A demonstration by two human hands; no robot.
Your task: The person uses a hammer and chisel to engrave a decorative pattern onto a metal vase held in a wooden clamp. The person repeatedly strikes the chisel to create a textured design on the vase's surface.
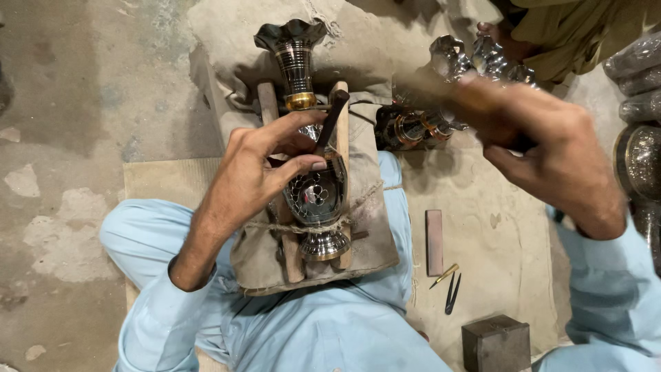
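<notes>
A dark metal vase (311, 148) with brass bands and a cut flower pattern lies on a cloth-covered wooden cradle (365, 227), tied down with twine. My left hand (258, 169) holds a thin dark chisel (330, 124) upright, tip on the vase's belly. Raised at the right, my right hand (551, 148) grips a blurred wooden-handled tool (430, 86) above and to the right of the vase.
Several more dark vases (441, 96) lie behind the cradle. A reddish flat stone (434, 241), a small brass-tipped tool (445, 275) and dark tweezers (452, 293) lie on the mat, with a metal block (496, 343) nearer me. Another person's hand (506, 45) is at the top right.
</notes>
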